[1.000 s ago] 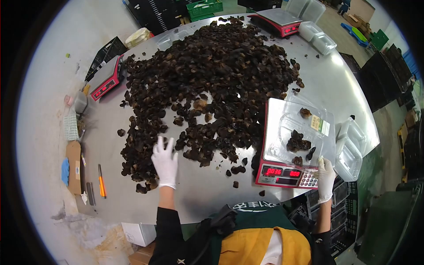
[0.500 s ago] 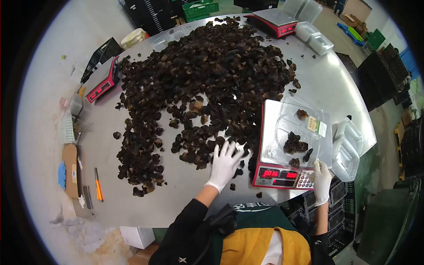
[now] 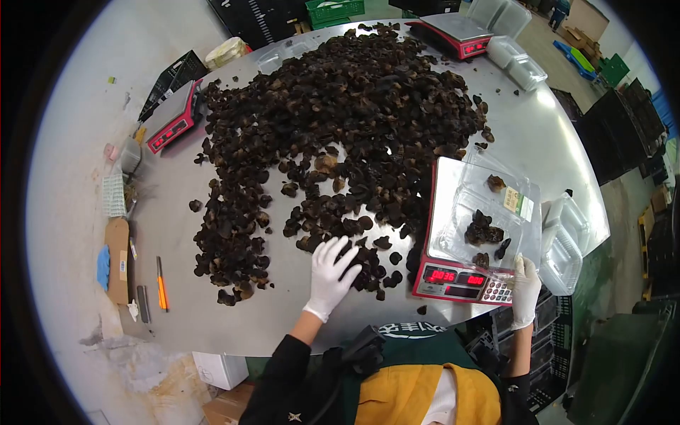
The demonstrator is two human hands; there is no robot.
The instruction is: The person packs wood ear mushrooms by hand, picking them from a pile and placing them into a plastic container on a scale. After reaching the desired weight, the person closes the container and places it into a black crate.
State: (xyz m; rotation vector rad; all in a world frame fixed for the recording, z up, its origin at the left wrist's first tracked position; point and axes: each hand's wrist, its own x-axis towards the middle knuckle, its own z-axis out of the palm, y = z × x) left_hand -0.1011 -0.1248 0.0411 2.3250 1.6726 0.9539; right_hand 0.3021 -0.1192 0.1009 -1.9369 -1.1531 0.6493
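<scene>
Gloved in white, my left hand (image 3: 331, 275) rests at the near edge of a large heap of dark wood ear mushrooms (image 3: 340, 106). Its fingers are spread, with pieces around their tips. My right hand (image 3: 525, 292), also gloved, is closed on the near right corner of a clear plastic container (image 3: 464, 237). That container lies on a red kitchen scale (image 3: 433, 283) with a lit display. Inside it are a few mushroom pieces (image 3: 483, 230), and a label (image 3: 518, 203) shows on it.
More clear containers (image 3: 559, 258) stand right of the scale. Another red scale (image 3: 173, 124) sits at the left, and one (image 3: 464, 39) at the back. An orange utility knife (image 3: 162, 287) and cardboard (image 3: 117, 262) lie on the left of the metal table (image 3: 227, 326).
My left hand has moved left and a little down along the heap's near edge, and several pieces now lie to its right. My right hand stays at the container's corner. The view has shifted slightly.
</scene>
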